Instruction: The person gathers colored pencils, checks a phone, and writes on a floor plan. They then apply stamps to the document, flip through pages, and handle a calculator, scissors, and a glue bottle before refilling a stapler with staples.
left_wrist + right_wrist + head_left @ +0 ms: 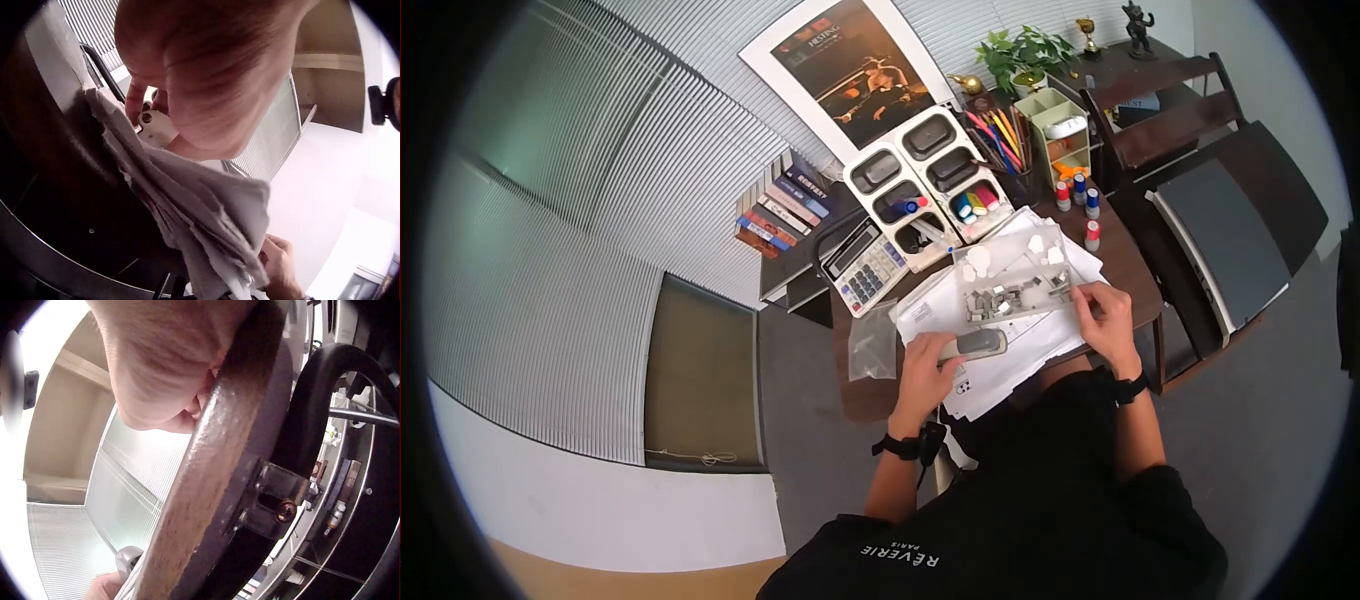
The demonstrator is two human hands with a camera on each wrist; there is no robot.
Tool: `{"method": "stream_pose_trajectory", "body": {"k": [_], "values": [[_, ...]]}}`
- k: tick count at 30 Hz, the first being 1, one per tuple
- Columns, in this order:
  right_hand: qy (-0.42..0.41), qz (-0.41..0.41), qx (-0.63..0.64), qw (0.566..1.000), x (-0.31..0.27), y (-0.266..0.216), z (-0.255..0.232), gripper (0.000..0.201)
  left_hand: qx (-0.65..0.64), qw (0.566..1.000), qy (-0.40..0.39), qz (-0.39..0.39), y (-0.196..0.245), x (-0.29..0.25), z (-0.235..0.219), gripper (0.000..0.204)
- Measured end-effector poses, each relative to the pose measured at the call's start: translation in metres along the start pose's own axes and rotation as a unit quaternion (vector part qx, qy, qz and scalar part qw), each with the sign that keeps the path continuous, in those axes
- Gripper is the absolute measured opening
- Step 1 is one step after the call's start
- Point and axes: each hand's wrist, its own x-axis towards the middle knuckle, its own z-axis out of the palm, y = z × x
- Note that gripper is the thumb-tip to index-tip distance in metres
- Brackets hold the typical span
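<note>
Grey and pale, the stapler (980, 345) lay in the left hand (925, 375), its long axis running nearly crosswise before the person, its free end pointing away from that palm towards the right hand's side. The left fingers were clamped round its other end, holding it just above the papers (925, 312), on the near side of the clear tray (1012, 318). That was the relation that mattered: the stapler lay between the person's body and the tray, with the silvery metal pieces (1000, 300) just beyond its free end.

The right hand (1108, 318) was the nearer one to the tray's right end, and the pieces lay to the left of its fingertips. Its fingers were bent, the thumb and forefinger close together at the tray's edge; whether they pinched a piece, gripped the rim or merely touched it, I could not tell (the right wrist view showed chiefly the edge of the tabletop (200, 469), which hid the tips). The left hand, by contrast, was nearer the tray's left end, but already occupied. In my judgement, the open stretch between the stapler's free end and the right fingers was what any meeting of the two would turn on.
</note>
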Motion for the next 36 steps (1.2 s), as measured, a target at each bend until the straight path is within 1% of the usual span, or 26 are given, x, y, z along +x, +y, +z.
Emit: {"method": "stream_pose_trajectory", "body": {"k": [4, 5, 7, 8, 10, 11, 12, 14, 15, 18, 19, 20, 22, 24, 26, 27, 29, 30, 33, 34, 35, 36], "values": [[-0.005, 0.001, -0.007, 1.0, -0.001, 0.0, 0.002, 0.013, -0.016, 1.0, 0.01, -0.004, -0.002, -0.009, -0.008, 0.038], [-0.005, 0.012, -0.002, 1.0, -0.001, -0.002, 0.002, 0.013, -0.017, 1.0, 0.011, -0.007, -0.004, -0.012, -0.011, 0.038], [-0.008, 0.016, -0.008, 1.0, 0.0, -0.004, 0.001, 0.012, -0.017, 0.998, 0.064, -0.023, -0.01, -0.02, -0.021, 0.036], [-0.007, 0.02, -0.015, 1.0, -0.001, -0.004, 0.002, 0.012, -0.019, 0.997, 0.065, -0.027, -0.013, -0.023, -0.027, 0.036], [-0.008, 0.014, -0.02, 1.0, -0.002, -0.003, 0.002, 0.012, 0.041, 0.988, 0.134, -0.066, -0.021, -0.027, -0.04, 0.034], [-0.005, 0.008, -0.024, 1.0, 0.0, -0.003, 0.004, 0.012, 0.047, 0.982, 0.159, -0.094, -0.033, -0.031, -0.045, 0.036], [-0.008, 0.005, -0.021, 1.0, 0.0, -0.003, 0.005, 0.012, 0.048, 0.981, 0.163, -0.097, -0.039, -0.031, -0.052, 0.036], [-0.01, 0.007, -0.033, 0.999, 0.0, -0.003, 0.004, 0.013, 0.081, 0.954, 0.195, -0.211, -0.049, -0.031, -0.065, 0.036], [-0.014, 0.014, -0.031, 0.999, 0.0, -0.004, 0.005, 0.014, 0.105, 0.952, 0.22, -0.187, -0.056, -0.03, -0.07, 0.036], [-0.013, 0.013, -0.034, 0.999, 0.001, -0.006, 0.004, 0.014, 0.139, 0.94, 0.225, -0.216, -0.072, -0.025, -0.083, 0.034], [-0.012, 0.012, -0.038, 0.999, 0.001, -0.006, 0.004, 0.014, 0.145, 0.938, 0.25, -0.192, -0.079, -0.022, -0.084, 0.031], [-0.009, 0.011, -0.036, 0.999, 0.001, -0.006, 0.005, 0.014, 0.141, 0.939, 0.25, -0.191, -0.084, -0.019, -0.086, 0.031], [-0.006, 0.006, -0.037, 0.999, 0.001, -0.005, 0.003, 0.013, 0.128, 0.938, 0.249, -0.204, -0.088, -0.004, -0.093, 0.029], [-0.012, -0.002, -0.044, 0.999, 0.001, -0.004, 0.004, 0.012, 0.136, 0.938, 0.254, -0.192, -0.093, 0.02, -0.101, 0.029], [-0.007, -0.006, -0.04, 0.999, 0.001, -0.002, 0.006, 0.012, 0.158, 0.944, 0.207, -0.204, -0.098, 0.046, -0.11, 0.03], [-0.01, -0.004, -0.04, 0.999, 0.001, -0.003, 0.006, 0.012, 0.159, 0.943, 0.208, -0.204, -0.104, 0.058, -0.112, 0.03], [-0.007, -0.001, -0.042, 0.999, -0.001, -0.003, 0.005, 0.012, 0.135, 0.953, 0.182, -0.202, -0.124, 0.083, -0.108, 0.034], [-0.005, 0.006, -0.031, 0.999, -0.001, -0.002, 0.006, 0.012, 0.134, 0.954, 0.182, -0.197, -0.134, 0.095, -0.105, 0.034], [-0.002, 0.022, -0.024, 0.999, -0.003, -0.002, 0.004, 0.013, 0.133, 0.96, 0.135, -0.206, -0.158, 0.123, -0.092, 0.038], [-0.005, 0.031, -0.023, 0.999, -0.002, -0.003, 0.003, 0.013, 0.13, 0.962, 0.135, -0.198, -0.17, 0.128, -0.086, 0.038], [-0.002, 0.015, -0.024, 1.0, -0.002, -0.001, 0.003, 0.014, 0.134, 0.97, 0.146, -0.141, -0.183, 0.132, -0.079, 0.037], [-0.004, 0.019, -0.02, 1.0, -0.002, 0.0, 0.003, 0.014, 0.139, 0.974, 0.157, -0.086, -0.184, 0.136, -0.077, 0.035]]}}
